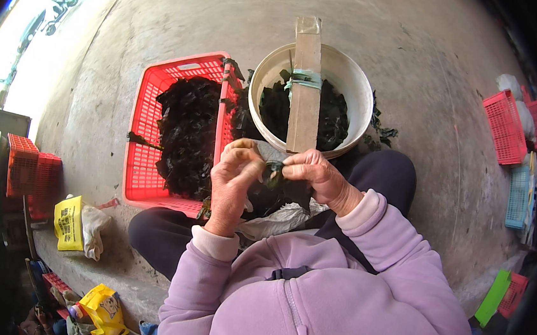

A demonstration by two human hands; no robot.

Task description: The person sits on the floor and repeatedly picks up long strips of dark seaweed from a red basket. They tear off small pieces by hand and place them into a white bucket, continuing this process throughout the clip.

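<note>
Both my hands are raised over my lap, close to the near rim of a white plastic bucket (364,87). Between the fingertips of my left hand (234,179) and my right hand (316,174) is a small dark green strip of seaweed (273,176), curled in the middle. More dark seaweed (265,200) hangs or lies beneath it; I cannot tell whether it is the same piece. Across the bucket rests a flat board (302,115), wound with green-blue strips (306,78). Seaweed (334,116) fills the bucket's lower part on both sides of the board.
Left of the bucket, a red plastic crate (145,113) holds a heap of dark seaweed (189,134). Seaweed scraps (384,133) lie right of the bucket on the concrete floor (430,71). Yellow bags (69,224) and stacked crates (22,165) stand at left, more crates (506,126) at right.
</note>
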